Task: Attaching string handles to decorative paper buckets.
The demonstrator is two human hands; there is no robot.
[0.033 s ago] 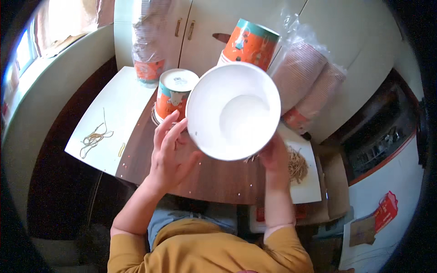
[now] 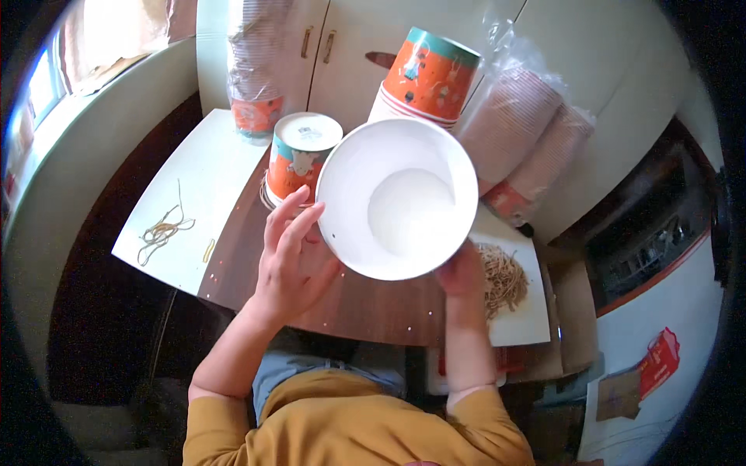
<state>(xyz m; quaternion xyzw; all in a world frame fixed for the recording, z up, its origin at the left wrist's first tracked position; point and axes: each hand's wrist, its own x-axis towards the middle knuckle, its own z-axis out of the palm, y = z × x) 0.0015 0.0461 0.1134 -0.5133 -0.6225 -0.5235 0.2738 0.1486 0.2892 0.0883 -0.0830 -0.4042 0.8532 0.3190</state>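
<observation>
A paper bucket (image 2: 410, 210), white inside, is held up in front of me with its open mouth toward me. A small dark hole shows in its wall near the left rim. My right hand (image 2: 460, 269) grips the bucket from its lower right, most fingers hidden behind it. Beside the left rim is my left hand (image 2: 289, 256), open with fingers apart; fingertips reach the rim, though contact is hard to make out. Just behind the left hand, an orange and teal paper bucket (image 2: 292, 169) stands upside down on the table, with cord around its foot.
A stack of upturned orange buckets (image 2: 432, 76) rises behind. Plastic-wrapped bucket stacks stand at the left (image 2: 256, 85) and lean at the right (image 2: 513, 124). A heap of tan cords (image 2: 503, 281) lies right on the table (image 2: 373, 314); loose cords (image 2: 163, 233) lie left. A cardboard box (image 2: 573, 311) stands beside the table.
The held bucket has dropped slightly and tilted a little, showing more of its inside. My right hand has shifted slightly left with it. The left hand stays almost in place.
</observation>
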